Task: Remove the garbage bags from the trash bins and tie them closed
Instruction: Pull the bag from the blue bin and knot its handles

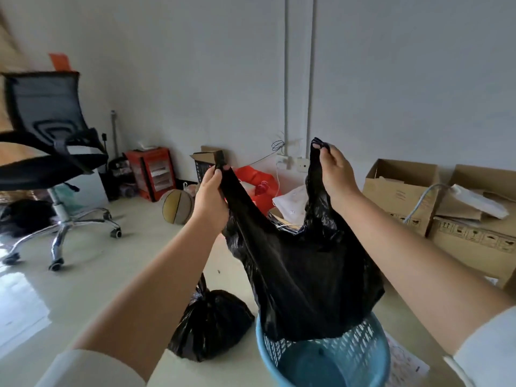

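Observation:
A black garbage bag (304, 275) hangs lifted above a blue mesh trash bin (329, 361), its bottom just at the bin's rim. My left hand (210, 196) grips the bag's left handle strip and my right hand (336, 174) pinches the right one, both raised and held apart. The bag's mouth sags open between them. On the floor to the left of the bin sits a second black garbage bag (210, 324), knotted at its top.
A black office chair (53, 152) on a chrome wheeled base stands at the left. Along the wall lie a red heater (152, 171), a ball (177, 206) and red items. Open cardboard boxes (446, 208) line the right side. Paper lies right of the bin.

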